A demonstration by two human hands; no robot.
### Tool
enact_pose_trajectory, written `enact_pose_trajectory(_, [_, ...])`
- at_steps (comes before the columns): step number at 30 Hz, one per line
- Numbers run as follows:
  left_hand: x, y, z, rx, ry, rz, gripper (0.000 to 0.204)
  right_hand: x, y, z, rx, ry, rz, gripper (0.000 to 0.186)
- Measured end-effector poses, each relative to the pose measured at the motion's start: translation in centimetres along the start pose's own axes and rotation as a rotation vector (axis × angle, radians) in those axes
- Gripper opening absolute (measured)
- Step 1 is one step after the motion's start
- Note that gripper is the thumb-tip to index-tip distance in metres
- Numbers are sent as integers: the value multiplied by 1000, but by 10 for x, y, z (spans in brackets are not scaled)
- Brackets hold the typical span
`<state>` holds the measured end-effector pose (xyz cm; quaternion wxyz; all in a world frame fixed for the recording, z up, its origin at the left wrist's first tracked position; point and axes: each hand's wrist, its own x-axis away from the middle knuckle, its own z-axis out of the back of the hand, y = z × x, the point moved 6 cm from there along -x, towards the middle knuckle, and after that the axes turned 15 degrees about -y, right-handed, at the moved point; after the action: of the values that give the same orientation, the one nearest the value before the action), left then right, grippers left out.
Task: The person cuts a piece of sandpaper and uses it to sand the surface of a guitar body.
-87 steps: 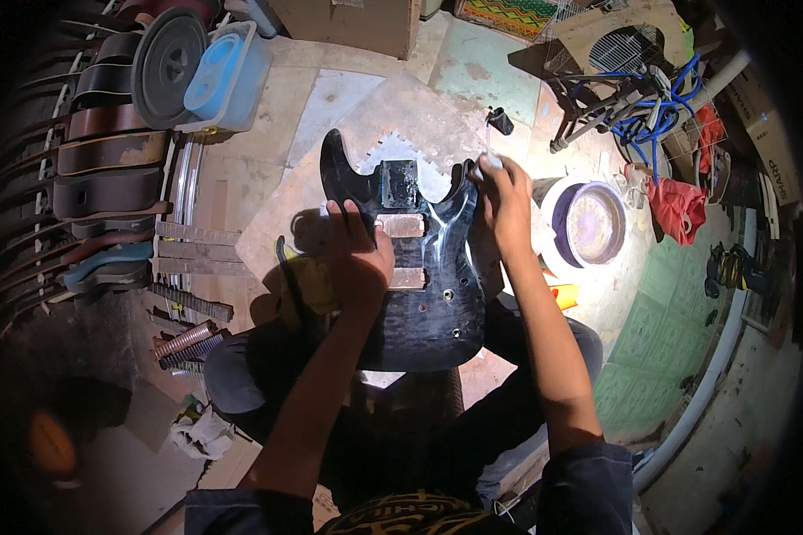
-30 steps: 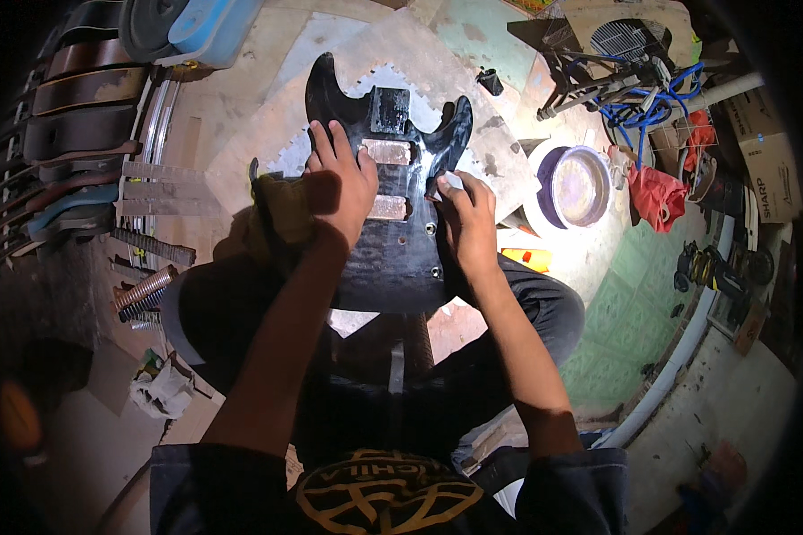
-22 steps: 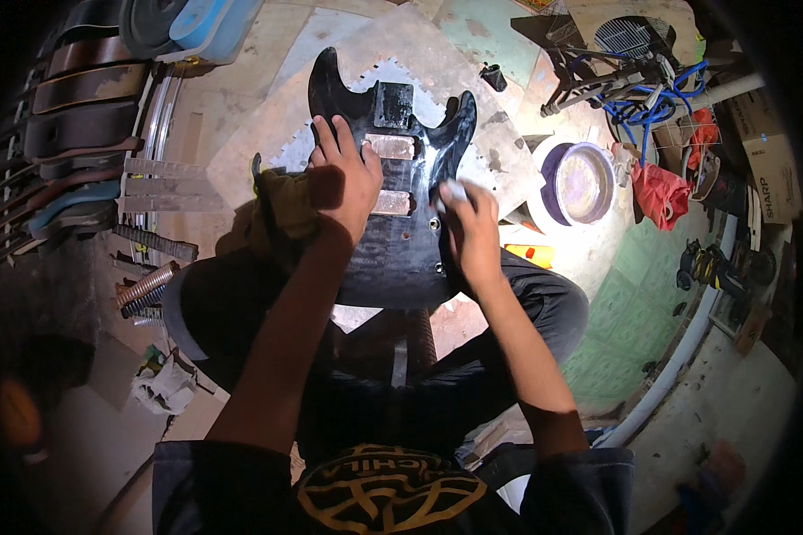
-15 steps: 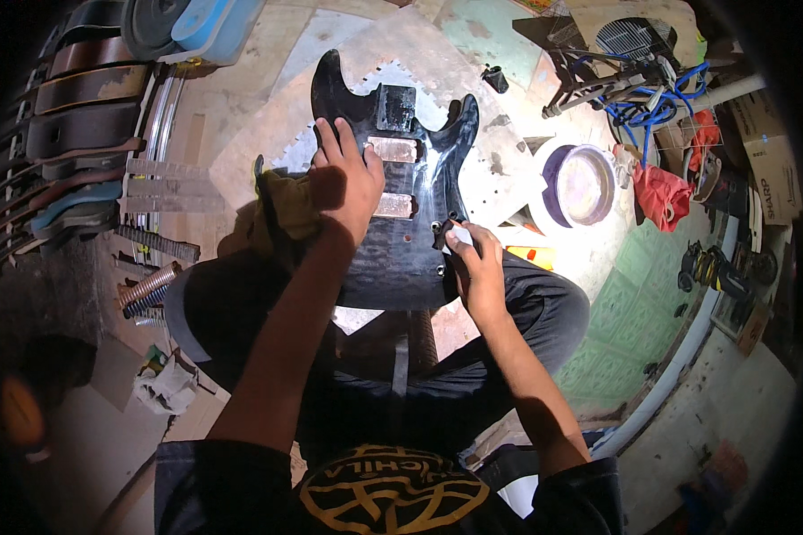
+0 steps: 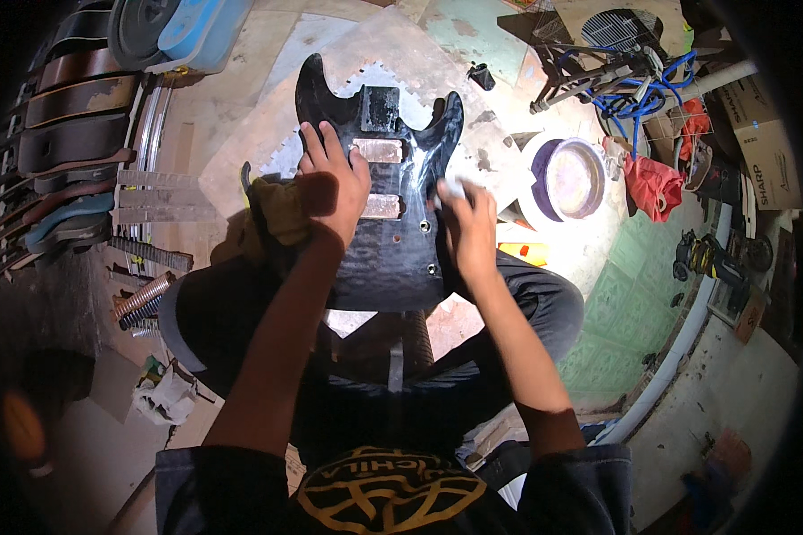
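A black electric guitar body [image 5: 388, 281] lies across my lap and the board in front, its two horns pointing away from me. Two rectangular pickup slots and a neck pocket are cut into its face. Flat on its left side rests my left hand [image 5: 335, 183], fingers spread, holding nothing. At the right edge, my right hand [image 5: 471, 223] pinches a small whitish folded piece that looks like sandpaper [image 5: 455, 189]; motion blurs it and the fingertips. A brown cloth [image 5: 278, 212] sits just left of my left wrist.
Right of the guitar stands a round purplish basin [image 5: 541, 192], with an orange piece [image 5: 524, 254] nearer me. A small black cup [image 5: 482, 77] is beyond. Several guitar bodies [image 5: 80, 138] line the left side. A metal frame with blue cord [image 5: 635, 105] and red cloth [image 5: 656, 187] lie far right.
My right hand has slid away from me along the guitar's right edge, uncovering the small holes near the lower right. My left hand keeps its place on the body. The whole view has shifted slightly.
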<state>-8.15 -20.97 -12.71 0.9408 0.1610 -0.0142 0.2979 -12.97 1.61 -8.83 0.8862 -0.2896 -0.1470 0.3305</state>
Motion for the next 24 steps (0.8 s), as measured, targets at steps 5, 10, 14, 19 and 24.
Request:
enact_pose_trajectory(5, [1, 3, 3, -10, -5, -20, 63, 35, 17, -4, 37, -58, 1, 48])
enact_pose_trajectory(10, [2, 2, 7, -45, 18, -13, 63, 6, 9, -5, 104, -14, 33, 45])
enact_pose_trajectory(14, [2, 7, 8, -29, -33, -9, 62, -14, 7, 3, 36, 24, -8, 47])
enact_pose_trajectory(19, [2, 7, 9, -65, -13, 9, 63, 22, 7, 1, 101, -68, 37, 48])
enact_pose_trajectory(24, [0, 8, 7, -55, -21, -7, 63, -36, 2, 6, 64, 109, -46, 51])
